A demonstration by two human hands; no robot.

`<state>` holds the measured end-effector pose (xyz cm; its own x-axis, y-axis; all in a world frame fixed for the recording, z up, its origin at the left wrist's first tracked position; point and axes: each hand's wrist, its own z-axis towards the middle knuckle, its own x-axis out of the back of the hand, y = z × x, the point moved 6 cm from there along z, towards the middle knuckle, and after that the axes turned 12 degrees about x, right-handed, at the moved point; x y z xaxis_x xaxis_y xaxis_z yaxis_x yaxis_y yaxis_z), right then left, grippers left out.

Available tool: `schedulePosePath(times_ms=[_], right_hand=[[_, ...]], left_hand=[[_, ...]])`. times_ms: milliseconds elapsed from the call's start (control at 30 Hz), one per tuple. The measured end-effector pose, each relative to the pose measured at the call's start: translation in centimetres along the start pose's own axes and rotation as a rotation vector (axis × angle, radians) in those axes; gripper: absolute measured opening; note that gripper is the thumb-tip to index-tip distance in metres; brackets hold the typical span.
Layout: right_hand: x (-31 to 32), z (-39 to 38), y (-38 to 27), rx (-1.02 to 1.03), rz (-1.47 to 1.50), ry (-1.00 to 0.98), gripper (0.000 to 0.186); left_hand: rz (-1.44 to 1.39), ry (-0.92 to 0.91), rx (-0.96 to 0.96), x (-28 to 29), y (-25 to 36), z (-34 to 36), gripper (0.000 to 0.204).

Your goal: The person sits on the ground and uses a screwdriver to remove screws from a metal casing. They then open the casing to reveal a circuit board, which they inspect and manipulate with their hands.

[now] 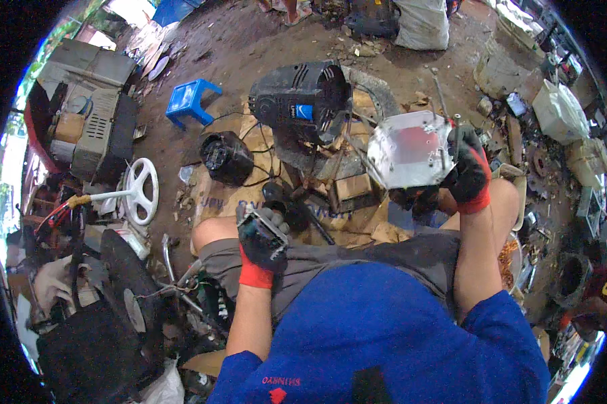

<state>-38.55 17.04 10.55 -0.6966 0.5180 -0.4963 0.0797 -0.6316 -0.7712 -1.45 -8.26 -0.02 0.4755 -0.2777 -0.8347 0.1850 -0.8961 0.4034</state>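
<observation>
Both my hands wear black gloves with red cuffs. In my right hand (470,172) is a silvery metal plate (411,151) with cut corners, gripped by its right edge and raised over the work spot. Its face carries a reddish reflection. My left hand (262,236) is closed around a small dark part with a pale metallic edge (268,229), held above my left thigh; its exact kind is unclear. Between and beyond my hands, a big black plastic housing (300,101) lies on the ground. A black motor-like canister (226,156) with wires stands left of it.
Flattened cardboard (239,195) covers the ground before me, with a small open box (354,192) on it. A blue stool (192,101) stands far left, near a white steering-wheel-shaped piece (142,192). Scrap crowds both sides. A white sack (421,25) sits at the back.
</observation>
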Motion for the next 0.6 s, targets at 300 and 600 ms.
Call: schedulePosePath(times_ms=[300, 600], right_hand=[[6.9, 5.9, 4.8, -0.383, -0.600, 0.176, 0.027], [14.0, 5.2, 14.4, -0.453, -0.425, 0.115, 0.012]], left_hand=[[-0.018, -0.001, 0.232, -2.7, -4.6, 0.3, 0.077], [0.032, 0.079, 0.206, -6.4, -5.4, 1.7, 0.074]])
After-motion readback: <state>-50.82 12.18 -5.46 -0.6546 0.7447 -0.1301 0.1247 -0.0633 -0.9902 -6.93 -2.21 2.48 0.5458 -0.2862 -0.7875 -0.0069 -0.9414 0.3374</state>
